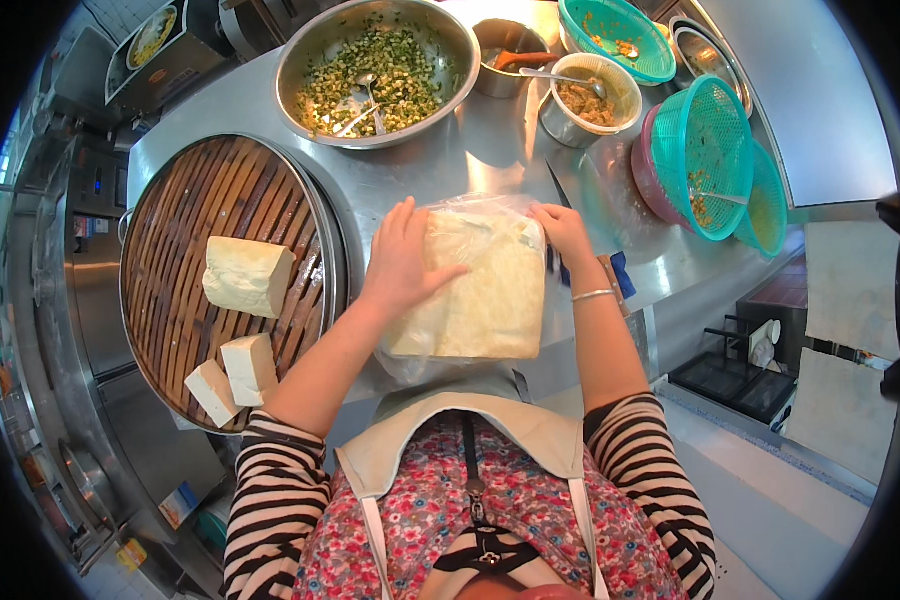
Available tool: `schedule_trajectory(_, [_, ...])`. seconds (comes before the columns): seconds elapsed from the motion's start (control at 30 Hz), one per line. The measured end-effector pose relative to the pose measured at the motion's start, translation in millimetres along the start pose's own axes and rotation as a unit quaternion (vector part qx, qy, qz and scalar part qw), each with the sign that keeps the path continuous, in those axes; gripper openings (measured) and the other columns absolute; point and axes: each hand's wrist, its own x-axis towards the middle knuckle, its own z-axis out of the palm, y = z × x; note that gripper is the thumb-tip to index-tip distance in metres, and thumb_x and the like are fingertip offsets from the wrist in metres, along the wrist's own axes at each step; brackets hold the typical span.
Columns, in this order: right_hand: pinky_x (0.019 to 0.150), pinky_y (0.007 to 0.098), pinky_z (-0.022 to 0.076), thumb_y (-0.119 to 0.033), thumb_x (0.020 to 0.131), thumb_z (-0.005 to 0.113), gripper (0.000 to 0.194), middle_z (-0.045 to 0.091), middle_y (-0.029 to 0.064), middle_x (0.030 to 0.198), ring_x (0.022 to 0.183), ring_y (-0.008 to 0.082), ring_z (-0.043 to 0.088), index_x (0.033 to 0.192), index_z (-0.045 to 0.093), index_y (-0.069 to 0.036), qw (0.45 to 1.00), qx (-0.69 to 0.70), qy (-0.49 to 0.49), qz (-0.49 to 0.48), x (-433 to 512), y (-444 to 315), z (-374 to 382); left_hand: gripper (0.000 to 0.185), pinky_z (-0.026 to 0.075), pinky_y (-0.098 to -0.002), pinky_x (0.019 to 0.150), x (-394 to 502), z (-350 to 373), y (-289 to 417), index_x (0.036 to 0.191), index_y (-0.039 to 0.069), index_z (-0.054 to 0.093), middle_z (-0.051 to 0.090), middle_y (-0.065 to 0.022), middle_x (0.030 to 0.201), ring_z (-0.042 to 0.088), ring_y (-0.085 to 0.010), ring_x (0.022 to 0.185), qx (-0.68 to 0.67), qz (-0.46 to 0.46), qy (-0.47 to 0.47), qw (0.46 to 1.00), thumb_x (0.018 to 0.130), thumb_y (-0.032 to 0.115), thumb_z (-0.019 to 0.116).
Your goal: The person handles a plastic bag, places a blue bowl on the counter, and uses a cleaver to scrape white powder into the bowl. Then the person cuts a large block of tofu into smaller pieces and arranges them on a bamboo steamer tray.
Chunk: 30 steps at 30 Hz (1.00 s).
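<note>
In front of me a large pale-yellow rectangular slab of food [487, 300] lies in a clear plastic bag [487, 201] on the steel table. My left hand [405, 259] rests flat against the slab's left side, its thumb stretched over the top. At the far right corner, my right hand [562, 229] pinches the bag's edge between thumb and fingers. A dark pointed blade [559, 184] shows beyond the right hand. A brown handle [616, 283] shows beside the right forearm; whether the two belong together is hidden.
To the left, a round slatted steamer tray [172, 225] bears a large cream block [246, 276] and two smaller pieces [249, 367]. Behind stand a steel bowl of chopped greens [390, 82], a tub of brown filling [589, 101] and turquoise colanders [709, 150].
</note>
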Motion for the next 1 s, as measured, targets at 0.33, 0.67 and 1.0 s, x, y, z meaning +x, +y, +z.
schedule_trajectory(0.33, [0.070,0.0330,0.0514,-0.023,0.076,0.082,0.033,0.067,0.0105,0.083,0.072,0.0212,0.063,0.098,0.071,-0.002,0.972,-0.189,0.075,-0.117,13,34,-7,0.066,0.032,-0.0511,0.107,-9,12,38,0.121,-0.006,0.050,0.046,-0.0259,0.136,0.043,-0.0419,0.127,0.091,0.017,-0.025,0.995,0.074,0.029,0.080])
schedule_trajectory(0.67, [0.080,0.0369,0.0504,-0.011,0.079,0.075,0.025,0.063,0.0106,0.095,0.089,0.0271,0.061,0.103,0.069,-0.005,0.924,-0.181,-0.020,-0.337,-46,-45,-1,0.019,0.048,-0.0427,0.079,-8,19,14,0.095,-0.002,0.051,0.053,-0.0166,0.100,0.056,-0.0362,0.093,0.163,0.011,0.032,0.986,0.079,-0.001,0.062])
schedule_trajectory(1.0, [0.077,0.0380,0.0510,-0.023,0.085,0.070,0.024,0.068,0.0128,0.095,0.083,0.0283,0.064,0.099,0.072,-0.003,0.895,-0.322,-0.124,-0.282,-13,-70,61,0.015,0.050,-0.0476,0.072,29,14,-56,0.095,0.001,0.050,0.056,-0.0193,0.094,0.060,-0.0416,0.086,0.151,-0.135,0.065,0.977,0.086,0.003,0.061])
